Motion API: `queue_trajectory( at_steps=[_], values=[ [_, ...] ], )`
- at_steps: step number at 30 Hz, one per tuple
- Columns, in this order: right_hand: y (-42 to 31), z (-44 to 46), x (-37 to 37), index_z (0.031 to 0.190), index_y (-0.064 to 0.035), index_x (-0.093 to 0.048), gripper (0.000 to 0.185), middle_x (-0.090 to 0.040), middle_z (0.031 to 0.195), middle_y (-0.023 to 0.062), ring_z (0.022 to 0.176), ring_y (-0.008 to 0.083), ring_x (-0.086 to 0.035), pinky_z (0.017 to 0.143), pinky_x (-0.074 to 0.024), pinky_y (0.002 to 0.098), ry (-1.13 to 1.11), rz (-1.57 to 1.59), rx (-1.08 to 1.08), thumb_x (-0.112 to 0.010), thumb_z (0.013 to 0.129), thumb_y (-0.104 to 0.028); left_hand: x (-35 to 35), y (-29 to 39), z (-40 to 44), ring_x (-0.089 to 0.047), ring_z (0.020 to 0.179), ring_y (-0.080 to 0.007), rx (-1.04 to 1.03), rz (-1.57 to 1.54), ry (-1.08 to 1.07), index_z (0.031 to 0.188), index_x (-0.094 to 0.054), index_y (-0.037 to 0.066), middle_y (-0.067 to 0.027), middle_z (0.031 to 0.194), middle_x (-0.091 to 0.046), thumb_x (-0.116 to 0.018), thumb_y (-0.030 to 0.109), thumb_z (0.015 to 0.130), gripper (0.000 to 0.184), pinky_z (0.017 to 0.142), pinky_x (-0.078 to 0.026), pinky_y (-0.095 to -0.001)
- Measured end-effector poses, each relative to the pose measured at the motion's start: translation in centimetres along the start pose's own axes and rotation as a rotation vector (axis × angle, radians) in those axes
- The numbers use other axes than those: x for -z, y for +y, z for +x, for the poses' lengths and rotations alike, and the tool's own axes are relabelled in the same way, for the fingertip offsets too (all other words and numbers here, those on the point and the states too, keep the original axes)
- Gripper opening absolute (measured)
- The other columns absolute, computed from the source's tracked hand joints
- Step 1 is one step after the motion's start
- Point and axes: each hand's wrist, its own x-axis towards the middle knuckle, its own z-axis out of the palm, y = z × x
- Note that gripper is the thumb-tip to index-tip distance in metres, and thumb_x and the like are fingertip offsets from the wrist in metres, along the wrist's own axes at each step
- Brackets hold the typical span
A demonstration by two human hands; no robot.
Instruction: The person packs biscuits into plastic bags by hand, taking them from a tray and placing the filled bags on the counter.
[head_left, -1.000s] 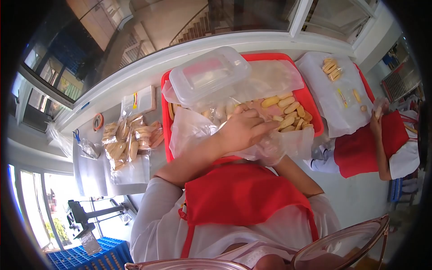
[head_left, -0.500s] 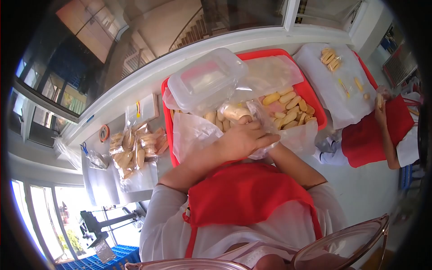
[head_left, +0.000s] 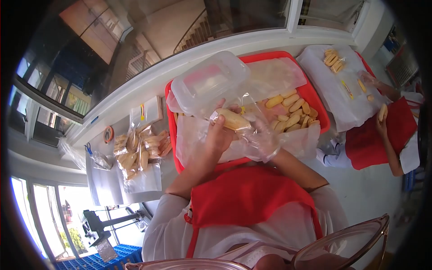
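Note:
A clear plastic bag of finger-shaped pastries is held level between my two hands above the red tray. My left hand, bare, grips its left end with the thumb on the near side and fingers behind. Wearing a clear plastic glove, my right hand closes round the bag's right end; glare and loose film partly hide those fingers. Just beyond my right hand lie many loose finger-shaped pastries in the red tray. A translucent plastic box rests over the tray's far left part.
Filled bags of pastries lie on the left table, near a roll of tape and scissors. At right, a co-worker's hand holds a pastry beside a white-covered tray. A window ledge runs behind.
My hands, earlier crossed together over the bag, have moved apart to its two ends, and the bag shows more fully. The co-worker's other hand now reaches over the white-covered tray.

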Motion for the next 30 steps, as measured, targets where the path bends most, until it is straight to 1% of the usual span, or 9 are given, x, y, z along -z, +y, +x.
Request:
queue_trajectory(
  at_steps=[2, 5, 7, 13, 16, 19, 22, 27, 30],
  values=[
    [0.3, -0.3, 0.3, 0.105, -0.0032, -0.046, 0.034, -0.051, 0.098, 0.0120, 0.090, 0.0240, -0.053, 0.081, -0.0419, 0.0361, -0.084, -0.476, -0.099, -0.061, 0.075, -0.012, 1.0, 0.0, 0.3, -0.046, 0.105, -0.0269, -0.054, 0.086, 0.033, 0.125, -0.032, 0.015, -0.0107, 0.114, -0.047, -0.061, 0.032, 0.078, 0.057, 0.087, -0.040, -0.0432],
    [1.0, 0.0, 0.3, 0.105, -0.0037, -0.047, 0.037, -0.051, 0.098, 0.0134, 0.090, 0.0260, -0.052, 0.081, -0.0409, 0.0354, -0.113, -0.325, -0.160, -0.063, 0.074, -0.015, 1.7, -0.2, 0.3, -0.047, 0.103, -0.0268, -0.093, 0.042, 0.055, 0.124, -0.032, 0.015, -0.0099, 0.113, -0.048, -0.060, 0.032, 0.079, 0.056, 0.086, -0.042, -0.0431],
    [3.2, 0.5, 0.6, 0.105, -0.0041, -0.046, 0.038, -0.052, 0.095, 0.0127, 0.088, 0.0267, -0.053, 0.080, -0.0411, 0.0340, -0.143, -0.353, 0.092, -0.063, 0.074, -0.017, 2.8, -0.8, 0.2, -0.047, 0.103, -0.0271, -0.103, 0.009, 0.047, 0.124, -0.032, 0.015, -0.0096, 0.113, -0.049, -0.060, 0.031, 0.079, 0.055, 0.086, -0.042, -0.0433],
    [1.3, 0.2, 0.1, 0.106, -0.0041, -0.046, 0.034, -0.055, 0.088, 0.0119, 0.079, 0.0264, -0.056, 0.069, -0.0430, 0.0346, -0.082, -0.525, 0.009, -0.058, 0.079, -0.021, 2.3, -0.8, -0.2, -0.046, 0.104, -0.0270, -0.084, -0.065, -0.015, 0.122, -0.033, 0.014, -0.0100, 0.113, -0.049, -0.056, 0.028, 0.082, 0.048, 0.084, -0.043, -0.0447],
    [0.8, 0.3, 0.0, 0.111, -0.0031, -0.045, 0.039, -0.056, 0.090, 0.0140, 0.078, 0.0285, -0.056, 0.067, -0.0437, 0.0355, -0.106, -0.333, -0.256, -0.059, 0.079, -0.020, 2.1, -0.7, -0.3, -0.048, 0.102, -0.0260, -0.077, -0.016, 0.083, 0.126, -0.026, 0.010, -0.0134, 0.113, -0.048, -0.057, 0.022, 0.081, 0.056, 0.083, -0.044, -0.0399],
    [1.7, 1.1, 0.0, 0.118, -0.0034, -0.044, 0.039, -0.055, 0.100, 0.0157, 0.081, 0.0283, -0.057, 0.075, -0.0435, 0.0366, -0.276, -0.755, -0.062, -0.049, 0.085, -0.023, 2.5, -0.6, -0.3, -0.048, 0.102, -0.0250, -0.113, -0.040, 0.091, 0.126, -0.025, 0.009, -0.0129, 0.113, -0.048, -0.055, 0.018, 0.082, 0.054, 0.085, -0.043, -0.0386],
    [-1.0, 0.7, -1.5, 0.118, -0.0020, -0.044, 0.040, -0.054, 0.106, 0.0168, 0.095, 0.0338, -0.053, 0.084, -0.0397, 0.0410, -0.114, -0.811, 0.331, -0.050, 0.084, -0.022, 1.6, -0.7, -0.5, -0.047, 0.101, -0.0238, -0.150, -0.113, 0.140, 0.125, -0.026, 0.009, -0.0119, 0.110, -0.048, -0.055, 0.017, 0.082, 0.053, 0.085, -0.042, -0.0375],
    [0.1, 1.3, -1.5, 0.122, -0.0021, -0.041, 0.041, -0.048, 0.116, 0.0169, 0.108, 0.0332, -0.046, 0.093, -0.0339, 0.0401, -0.220, -0.433, 0.346, -0.049, 0.084, -0.015, 2.5, -1.1, -1.0, -0.049, 0.098, -0.0230, -0.082, 0.034, 0.198, 0.121, -0.030, 0.007, -0.0107, 0.108, -0.049, -0.057, 0.022, 0.082, 0.050, 0.084, -0.042, -0.0374],
    [1.4, 1.7, -1.6, 0.124, -0.0042, -0.038, 0.044, -0.045, 0.121, 0.0136, 0.109, 0.0267, -0.045, 0.090, -0.0370, 0.0330, -0.260, -0.530, 0.366, -0.050, 0.084, -0.016, 3.0, -1.2, -1.3, -0.051, 0.095, -0.0225, 0.004, -0.023, 0.203, 0.118, -0.035, 0.007, -0.0102, 0.105, -0.051, -0.056, 0.025, 0.082, 0.045, 0.084, -0.043, -0.0372]
  ],
)
